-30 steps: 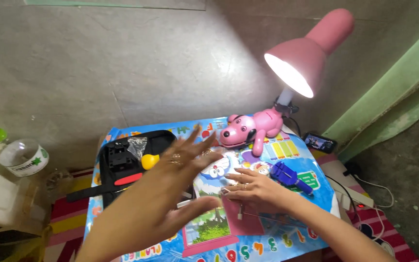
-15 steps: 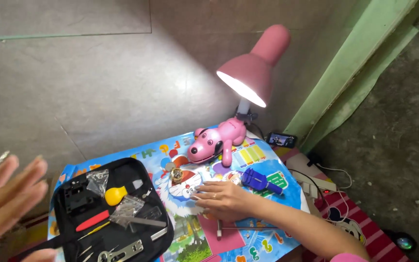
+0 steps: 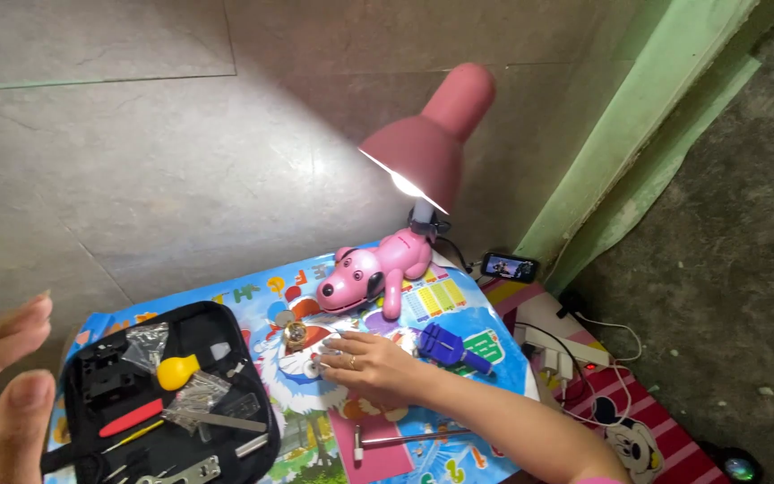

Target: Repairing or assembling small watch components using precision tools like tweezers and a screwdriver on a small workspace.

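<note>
Place: home corner, makeshift repair bench.
Signs: bare concrete floor (image 3: 136, 161), pink dog-shaped desk lamp (image 3: 396, 260), children's poster tablecloth (image 3: 459, 305), open tool case (image 3: 163, 403).

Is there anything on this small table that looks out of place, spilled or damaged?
Nothing looks spilled or broken. The black tool case lies open with its tools inside, though it overhangs the near edge of the table. The right hand rests flat beside a small round metal piece. The left hand is raised, open and empty.

The pink lamp (image 3: 432, 148) and its dog-shaped base (image 3: 371, 273) look like glossy plastic. The table cover (image 3: 445, 300) is shiny printed sheet, the tool case (image 3: 226, 323) matt black fabric.
</note>
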